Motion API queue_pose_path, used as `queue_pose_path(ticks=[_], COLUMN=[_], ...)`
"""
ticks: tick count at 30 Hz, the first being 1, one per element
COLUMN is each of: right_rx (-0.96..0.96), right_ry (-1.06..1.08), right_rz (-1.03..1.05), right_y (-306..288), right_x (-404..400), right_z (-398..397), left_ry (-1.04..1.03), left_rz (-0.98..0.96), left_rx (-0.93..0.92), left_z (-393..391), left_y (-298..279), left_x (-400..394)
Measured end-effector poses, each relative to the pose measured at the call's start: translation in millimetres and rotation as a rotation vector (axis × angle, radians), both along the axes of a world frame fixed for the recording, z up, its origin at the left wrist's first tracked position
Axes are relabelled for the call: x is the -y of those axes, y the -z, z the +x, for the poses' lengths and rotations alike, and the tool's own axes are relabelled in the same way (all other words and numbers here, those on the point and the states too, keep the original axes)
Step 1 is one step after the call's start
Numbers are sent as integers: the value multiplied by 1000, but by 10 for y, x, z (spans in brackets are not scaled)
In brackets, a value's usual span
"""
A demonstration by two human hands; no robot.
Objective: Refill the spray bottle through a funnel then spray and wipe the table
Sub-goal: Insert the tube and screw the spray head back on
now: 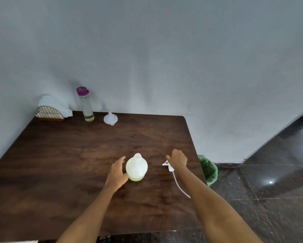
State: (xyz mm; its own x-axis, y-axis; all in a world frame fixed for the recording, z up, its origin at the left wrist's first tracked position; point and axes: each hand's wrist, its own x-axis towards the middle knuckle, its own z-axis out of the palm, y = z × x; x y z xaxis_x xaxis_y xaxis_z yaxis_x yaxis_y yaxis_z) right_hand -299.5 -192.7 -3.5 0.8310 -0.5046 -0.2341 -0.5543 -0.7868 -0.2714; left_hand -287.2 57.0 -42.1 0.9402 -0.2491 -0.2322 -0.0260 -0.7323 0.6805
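A white spray bottle body stands upright and uncapped near the middle of the dark wooden table, with a little pale yellow liquid at its bottom. My left hand rests against its left side, fingers fairly straight. My right hand grips the white spray head, whose long dip tube trails toward me over the table. A white funnel lies upside down at the back. Beside it stands a clear refill bottle with a purple cap and some yellowish liquid.
A wire holder with white napkins sits at the table's back left corner against the grey wall. A green waste bin stands on the dark tiled floor just off the table's right edge.
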Motion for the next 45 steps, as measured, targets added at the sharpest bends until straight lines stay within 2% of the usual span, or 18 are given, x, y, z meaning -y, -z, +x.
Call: queue_pose_path(ticks=[5, 10, 13, 20, 25, 30, 34, 36, 45], right_rx=[-28, -8, -28, 210, 463, 794, 893, 892, 887], right_ry=[-64, -50, -101, -75, -42, 101, 234, 212, 113], right_rz=[14, 22, -11, 88, 279, 687, 993, 1136, 1124], right_y=[341, 510, 563, 152, -476, -1051, -1337, -1416, -1795], right_x=[-81, -89, -84, -159, -340, -421, -340, -308, -369], right_z=[-175, -157, -127, 108, 317, 383, 378, 377, 399], left_ry=[79, -35, -14, -2, -2, 6, 30, 31, 16], left_rz=[-81, -101, -62, 19, 26, 20, 66, 81, 96], left_rx=[146, 121, 123, 71, -5, -20, -24, -24, -15], left_z=[-132, -44, 11, 109, 88, 58, 63, 57, 50], left_y=[-133, -157, -133, -250, -318, -377, -410, -413, -400], left_x=[148, 298, 315, 353, 384, 366, 370, 366, 373])
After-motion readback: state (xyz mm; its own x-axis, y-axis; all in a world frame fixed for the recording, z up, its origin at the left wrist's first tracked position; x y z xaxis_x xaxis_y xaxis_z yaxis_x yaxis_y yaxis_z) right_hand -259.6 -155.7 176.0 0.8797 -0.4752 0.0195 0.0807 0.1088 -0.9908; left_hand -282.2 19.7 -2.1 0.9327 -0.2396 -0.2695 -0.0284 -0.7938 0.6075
